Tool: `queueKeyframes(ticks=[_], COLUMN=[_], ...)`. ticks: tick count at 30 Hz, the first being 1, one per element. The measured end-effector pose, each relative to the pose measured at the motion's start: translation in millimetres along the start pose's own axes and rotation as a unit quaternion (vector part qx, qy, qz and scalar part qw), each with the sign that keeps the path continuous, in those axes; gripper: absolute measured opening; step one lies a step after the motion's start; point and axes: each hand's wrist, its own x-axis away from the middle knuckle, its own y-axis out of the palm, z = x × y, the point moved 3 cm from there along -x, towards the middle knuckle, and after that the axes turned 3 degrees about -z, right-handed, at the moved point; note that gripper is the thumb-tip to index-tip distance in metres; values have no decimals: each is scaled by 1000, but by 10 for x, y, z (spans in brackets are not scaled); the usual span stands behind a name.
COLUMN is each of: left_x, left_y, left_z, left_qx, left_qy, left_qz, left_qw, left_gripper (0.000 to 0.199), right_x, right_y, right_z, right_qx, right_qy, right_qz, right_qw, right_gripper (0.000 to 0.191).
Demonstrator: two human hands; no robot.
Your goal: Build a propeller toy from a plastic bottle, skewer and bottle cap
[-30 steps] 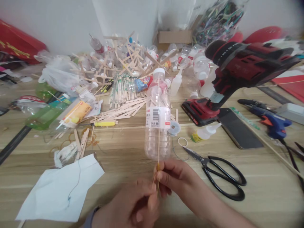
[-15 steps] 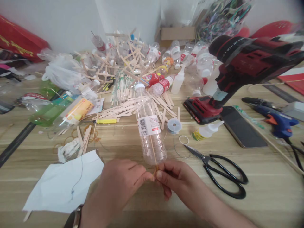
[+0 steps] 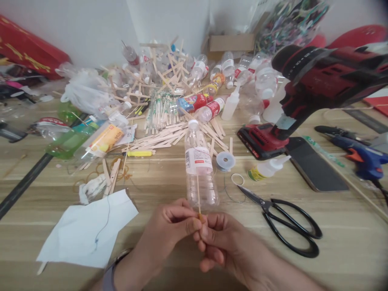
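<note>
A thin wooden stick [image 3: 198, 194] runs up from my fingertips across the clear plastic bottle [image 3: 202, 184], which has a white cap and label. Whether the stick lies in front of the bottle or inside it I cannot tell. A brownish rubber band [image 3: 200, 217] is bunched around the stick's lower end. My left hand [image 3: 174, 228] pinches at that band between thumb and finger. Closed just beside it, my right hand [image 3: 222, 238] grips the stick's lower end, which its fingers hide. Scissors with black handles [image 3: 266, 206] lie to the right of my right hand.
Behind the bottle are piled craft sticks [image 3: 163, 137] and plastic bottles. A red cordless drill [image 3: 303, 89], a phone [image 3: 315, 163], a glue bottle [image 3: 266, 167] and a glue gun [image 3: 360, 155] are on the right. White paper [image 3: 87, 230] lies left; a wire spool [image 3: 225, 161] stands by the bottle.
My left hand has turned, and its fingers now close in beside the right ones. The bottle looks more upright and its cap sits lower in view. The whole scene has shifted slightly right.
</note>
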Motion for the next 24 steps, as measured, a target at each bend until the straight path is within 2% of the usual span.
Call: queueKeyframes(ticks=[3, 6, 11, 18, 24], left_x=[-13, -19, -41, -24, -16], left_y=[49, 75, 74, 71, 96], left_z=[-91, -137, -147, -96, -106], left_qx=[126, 174, 169, 117, 109], left_qy=[-81, -128, -114, -94, -65], left_qz=[-17, -41, -59, -26, -20], left_qw=[989, 975, 977, 988, 992], left_gripper=[30, 34, 35, 40, 38], right_x=[-10, -14, -23, -34, -29], right_y=[1, 2, -28, -74, -18], right_z=[10, 15, 44, 11, 1], right_qx=[-37, -46, -41, -5, -15], right_qy=[11, 21, 10, -14, -25], right_qz=[-10, -14, 25, 51, 76], right_qw=[999, 999, 999, 999, 997], right_gripper=[28, 28, 29, 32, 34])
